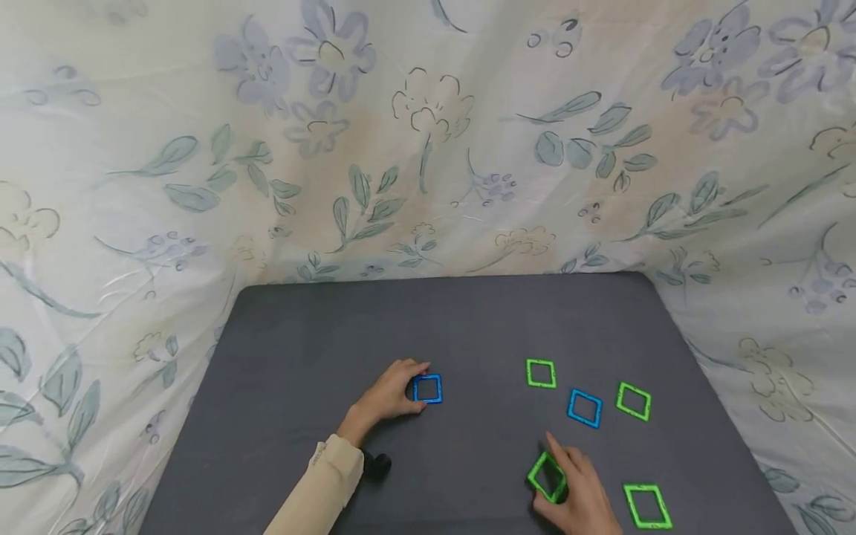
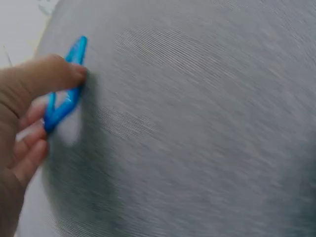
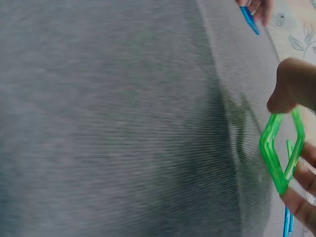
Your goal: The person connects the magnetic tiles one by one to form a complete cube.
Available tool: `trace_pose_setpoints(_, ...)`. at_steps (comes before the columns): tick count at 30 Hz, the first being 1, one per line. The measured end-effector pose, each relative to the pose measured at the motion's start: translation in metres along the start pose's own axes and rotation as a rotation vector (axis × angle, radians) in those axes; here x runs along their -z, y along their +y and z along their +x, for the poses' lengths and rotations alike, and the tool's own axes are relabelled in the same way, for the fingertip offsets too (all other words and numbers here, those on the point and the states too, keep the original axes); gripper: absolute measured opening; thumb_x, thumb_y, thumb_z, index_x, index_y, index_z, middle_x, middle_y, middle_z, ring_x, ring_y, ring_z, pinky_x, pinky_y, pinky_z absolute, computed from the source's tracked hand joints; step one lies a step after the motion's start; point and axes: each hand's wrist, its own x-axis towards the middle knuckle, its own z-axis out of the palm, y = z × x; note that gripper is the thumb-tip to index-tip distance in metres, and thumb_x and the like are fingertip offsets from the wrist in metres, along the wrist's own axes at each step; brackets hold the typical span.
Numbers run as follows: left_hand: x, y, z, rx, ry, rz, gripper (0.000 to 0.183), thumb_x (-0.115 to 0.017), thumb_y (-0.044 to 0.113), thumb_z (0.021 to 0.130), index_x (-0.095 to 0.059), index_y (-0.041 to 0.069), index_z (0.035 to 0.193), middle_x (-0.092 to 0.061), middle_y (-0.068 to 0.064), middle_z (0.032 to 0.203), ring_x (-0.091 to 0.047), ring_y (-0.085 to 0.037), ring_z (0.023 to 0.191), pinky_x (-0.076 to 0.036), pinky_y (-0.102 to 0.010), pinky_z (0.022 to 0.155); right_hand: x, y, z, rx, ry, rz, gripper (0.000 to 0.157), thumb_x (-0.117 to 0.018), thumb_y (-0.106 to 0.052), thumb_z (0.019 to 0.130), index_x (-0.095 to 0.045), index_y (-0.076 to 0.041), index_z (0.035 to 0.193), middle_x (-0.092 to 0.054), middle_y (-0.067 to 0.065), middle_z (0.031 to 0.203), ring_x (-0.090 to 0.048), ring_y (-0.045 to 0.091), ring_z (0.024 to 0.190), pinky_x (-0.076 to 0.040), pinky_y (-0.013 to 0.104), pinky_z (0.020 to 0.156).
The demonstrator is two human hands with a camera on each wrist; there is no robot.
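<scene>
The blue square frame [image 1: 440, 389] sits left of the bench's middle, pinched by the left hand [image 1: 391, 390], its thumb on the near side and fingers at the far side. Well to its right, near the front, the right hand [image 1: 580, 494] pinches a green frame [image 1: 537, 466] between thumb and fingers, the frame tilted and apparently clear of the bench [image 1: 468, 319].

With so thin a hold at its rim, the green frame could pivot or slip if the thumb shifts. The blue one might skid or twist if pushed from one side. A wide swing of the right hand could knock the lower green square [image 1: 665, 507] just beside it.

The left forearm, in a pale sleeve [image 1: 321, 483], slants inward and forward; the right hand comes in from the near edge, index finger pointing away. Beyond it lie three loose squares [image 1: 571, 403], one blue between two green. Floral cloth [image 1: 428, 223] hangs behind.
</scene>
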Motion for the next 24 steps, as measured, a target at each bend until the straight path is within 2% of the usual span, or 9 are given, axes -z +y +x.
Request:
trace_pose_setpoints(5,0.007,0.009,0.006,0.051,-0.066,0.091,0.060,-0.087,0.022,0.081,-0.066,0.000,0.133,-0.064,-0.012,0.122,-0.058,-0.025,0.109,-0.052,-0.045,0.097,-0.004,-0.003,0.010,0.078,0.118,0.099,0.083,-0.093,-0.009,0.062,-0.064,-0.005,0.139,-0.062,0.000,0.104,-0.059,0.012,0.087,-0.053,0.031,0.072)
trace_pose_setpoints(8,0.010,0.014,0.010,0.067,-0.085,0.136,0.056,-0.089,0.022,0.079,-0.070,0.001,0.128,-0.065,-0.011,0.117,-0.059,-0.023,0.104,-0.052,-0.043,0.094,-0.008,-0.006,0.018,0.108,0.168,0.159,0.079,-0.094,-0.005,0.060,-0.067,-0.005,0.134,-0.064,-0.002,0.107,-0.064,0.015,0.094,-0.058,0.030,0.077)
trace_pose_setpoints(10,0.012,0.017,0.012,0.072,-0.097,0.166,0.056,-0.090,0.023,0.078,-0.071,0.002,0.125,-0.066,-0.010,0.116,-0.061,-0.023,0.103,-0.053,-0.042,0.094,-0.011,-0.007,0.022,0.128,0.196,0.209,0.075,-0.094,-0.001,0.059,-0.069,-0.005,0.130,-0.065,0.000,0.108,-0.067,0.019,0.099,-0.058,0.024,0.082)
trace_pose_setpoints(16,0.013,0.022,0.016,0.081,-0.115,0.194,0.055,-0.092,0.024,0.076,-0.073,0.003,0.123,-0.067,-0.010,0.116,-0.063,-0.024,0.105,-0.054,-0.041,0.095,-0.018,-0.012,0.042,0.174,0.221,0.425,0.071,-0.091,0.009,0.060,-0.069,0.002,0.127,-0.067,0.008,0.113,-0.062,-0.004,0.109,-0.043,0.001,0.092)
trace_pose_setpoints(17,0.013,0.022,0.016,0.088,-0.117,0.189,0.055,-0.092,0.024,0.076,-0.073,0.003,0.123,-0.067,-0.010,0.116,-0.062,-0.024,0.105,-0.054,-0.041,0.095,-0.018,-0.014,0.046,0.185,0.221,0.451,0.070,-0.090,0.010,0.061,-0.068,0.002,0.128,-0.067,0.010,0.114,-0.059,-0.008,0.109,-0.043,0.001,0.092)
trace_pose_setpoints(20,0.012,0.022,0.017,0.098,-0.120,0.197,0.055,-0.092,0.025,0.076,-0.073,0.005,0.124,-0.067,-0.009,0.117,-0.062,-0.023,0.106,-0.054,-0.040,0.096,-0.020,-0.022,0.062,0.224,0.204,0.528,0.069,-0.088,0.012,0.064,-0.067,0.004,0.129,-0.066,0.014,0.117,-0.059,-0.009,0.110,-0.047,0.007,0.095)
trace_pose_setpoints(24,0.013,0.021,0.017,0.096,-0.121,0.209,0.055,-0.092,0.026,0.076,-0.073,0.006,0.124,-0.067,-0.007,0.117,-0.063,-0.022,0.104,-0.054,-0.038,0.095,-0.022,-0.037,0.087,0.290,0.161,0.611,0.068,-0.086,0.013,0.067,-0.066,-0.001,0.130,-0.065,0.019,0.121,-0.058,-0.009,0.111,-0.057,0.029,0.096)
